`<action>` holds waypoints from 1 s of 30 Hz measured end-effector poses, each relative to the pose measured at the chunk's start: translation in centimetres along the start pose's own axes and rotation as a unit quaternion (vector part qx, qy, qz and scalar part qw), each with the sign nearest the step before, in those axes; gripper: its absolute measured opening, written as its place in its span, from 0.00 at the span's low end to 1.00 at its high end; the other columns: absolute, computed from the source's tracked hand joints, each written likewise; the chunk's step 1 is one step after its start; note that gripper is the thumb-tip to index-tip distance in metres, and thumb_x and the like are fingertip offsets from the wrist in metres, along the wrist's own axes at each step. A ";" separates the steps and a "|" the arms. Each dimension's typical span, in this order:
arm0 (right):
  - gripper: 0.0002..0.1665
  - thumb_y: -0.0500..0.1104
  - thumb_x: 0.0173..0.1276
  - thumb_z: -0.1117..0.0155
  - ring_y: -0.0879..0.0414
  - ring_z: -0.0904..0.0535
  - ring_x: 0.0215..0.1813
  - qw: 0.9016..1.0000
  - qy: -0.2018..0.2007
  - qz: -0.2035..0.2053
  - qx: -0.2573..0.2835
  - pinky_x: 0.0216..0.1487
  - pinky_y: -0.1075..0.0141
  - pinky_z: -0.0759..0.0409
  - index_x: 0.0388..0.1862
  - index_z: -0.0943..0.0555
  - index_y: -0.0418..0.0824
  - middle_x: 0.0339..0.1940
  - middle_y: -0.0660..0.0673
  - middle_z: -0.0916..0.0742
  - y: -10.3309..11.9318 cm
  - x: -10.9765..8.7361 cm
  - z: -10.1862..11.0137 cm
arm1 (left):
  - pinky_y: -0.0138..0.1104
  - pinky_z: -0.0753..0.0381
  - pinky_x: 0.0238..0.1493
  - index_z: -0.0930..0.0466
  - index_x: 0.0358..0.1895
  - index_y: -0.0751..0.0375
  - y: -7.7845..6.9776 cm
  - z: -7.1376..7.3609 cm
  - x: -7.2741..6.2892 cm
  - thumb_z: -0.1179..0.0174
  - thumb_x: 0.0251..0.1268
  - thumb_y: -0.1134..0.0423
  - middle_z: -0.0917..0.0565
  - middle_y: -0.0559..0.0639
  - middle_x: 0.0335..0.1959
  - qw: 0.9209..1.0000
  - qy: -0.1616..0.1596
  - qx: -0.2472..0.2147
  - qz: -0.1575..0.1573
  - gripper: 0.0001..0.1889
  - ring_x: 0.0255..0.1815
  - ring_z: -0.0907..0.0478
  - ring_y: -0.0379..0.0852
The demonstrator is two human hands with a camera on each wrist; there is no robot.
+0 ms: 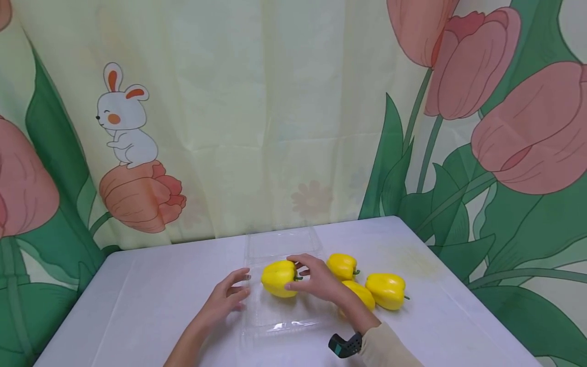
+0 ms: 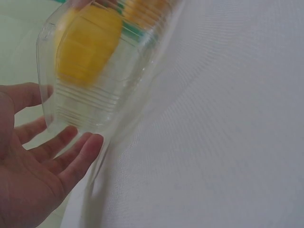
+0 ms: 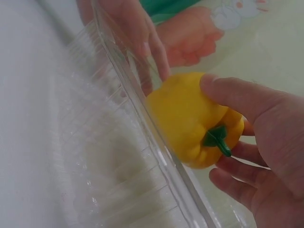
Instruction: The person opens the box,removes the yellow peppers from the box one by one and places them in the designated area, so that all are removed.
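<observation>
A yellow bell pepper (image 1: 276, 279) with a green stem is above the clear plastic container (image 1: 261, 317). My right hand (image 1: 316, 278) grips it at the stem end, thumb on one side and fingers on the other, as the right wrist view shows. In that view part of the pepper is seen past the container's wall (image 3: 137, 114). At the container's left side is my left hand (image 1: 224, 295), its fingers spread and loosely bent. The left wrist view has these fingers (image 2: 83, 159) at the container's edge; whether they touch it, I cannot tell.
To the right of the container lie three more yellow bell peppers: one at the back (image 1: 341, 266), one at the right (image 1: 386, 290), and one (image 1: 359, 293) partly hidden by my right forearm. The container's raised lid (image 1: 282, 243) is on its far side. A printed curtain (image 1: 229, 127) hangs behind the white table (image 1: 151, 295).
</observation>
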State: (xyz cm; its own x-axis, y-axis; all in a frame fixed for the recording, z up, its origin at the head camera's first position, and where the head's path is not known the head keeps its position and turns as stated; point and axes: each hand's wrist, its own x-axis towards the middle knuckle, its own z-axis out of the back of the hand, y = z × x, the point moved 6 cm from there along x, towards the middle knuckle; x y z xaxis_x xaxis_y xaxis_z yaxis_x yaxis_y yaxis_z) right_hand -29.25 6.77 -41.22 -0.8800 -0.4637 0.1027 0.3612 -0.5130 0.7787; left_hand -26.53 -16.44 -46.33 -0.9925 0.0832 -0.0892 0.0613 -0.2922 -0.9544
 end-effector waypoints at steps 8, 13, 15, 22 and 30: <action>0.41 0.56 0.58 0.28 0.53 0.23 0.57 1.000 -0.007 0.013 0.000 0.59 0.58 0.19 0.68 0.30 0.44 0.61 0.49 0.20 0.2 -0.2 0.5 | 0.41 0.13 0.44 0.34 0.69 0.50 0.1 0.0 -0.1 0.41 0.67 0.62 0.26 0.57 0.65 1.000 -0.004 0.000 -0.003 0.27 0.57 0.22 0.52; 0.40 0.56 0.57 0.28 0.53 0.23 0.58 1.000 -0.006 0.012 0.008 0.59 0.57 0.19 0.67 0.29 0.47 0.61 0.49 0.21 0.1 -0.3 0.7 | 0.42 0.13 0.44 0.34 0.69 0.49 0.1 0.0 -0.1 0.41 0.67 0.62 0.26 0.57 0.65 1.000 -0.004 0.000 0.000 0.27 0.56 0.22 0.51; 0.40 0.56 0.57 0.28 0.52 0.23 0.58 1.000 -0.002 0.011 0.013 0.59 0.57 0.19 0.67 0.29 0.47 0.62 0.48 0.21 0.0 -0.3 0.8 | 0.41 0.13 0.44 0.34 0.69 0.49 0.1 0.0 0.0 0.41 0.67 0.63 0.26 0.57 0.65 1.000 -0.004 0.000 0.000 0.27 0.56 0.22 0.51; 0.41 0.56 0.58 0.28 0.52 0.23 0.59 1.000 -0.004 0.016 0.016 0.60 0.57 0.19 0.68 0.29 0.46 0.63 0.47 0.21 0.0 -0.6 1.3 | 0.41 0.13 0.44 0.33 0.69 0.49 0.2 0.1 0.0 0.41 0.67 0.62 0.26 0.56 0.65 1.000 -0.003 0.000 0.001 0.27 0.56 0.22 0.51; 0.40 0.55 0.57 0.27 0.51 0.22 0.59 1.000 -0.008 0.015 0.016 0.59 0.57 0.19 0.67 0.29 0.48 0.63 0.47 0.21 0.3 -0.7 1.5 | 0.41 0.13 0.45 0.34 0.69 0.50 0.1 0.1 0.0 0.42 0.68 0.62 0.27 0.57 0.66 1.000 -0.001 -0.001 -0.002 0.27 0.56 0.22 0.51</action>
State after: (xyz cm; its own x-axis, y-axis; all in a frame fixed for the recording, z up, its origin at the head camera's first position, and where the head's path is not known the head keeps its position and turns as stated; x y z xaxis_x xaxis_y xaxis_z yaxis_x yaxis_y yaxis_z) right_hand -29.03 8.06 -40.10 -0.8741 -0.4663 0.1364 0.3777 -0.4756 0.7944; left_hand -26.51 -16.59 -46.40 -0.9929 0.0823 -0.0856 0.0583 -0.2899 -0.9553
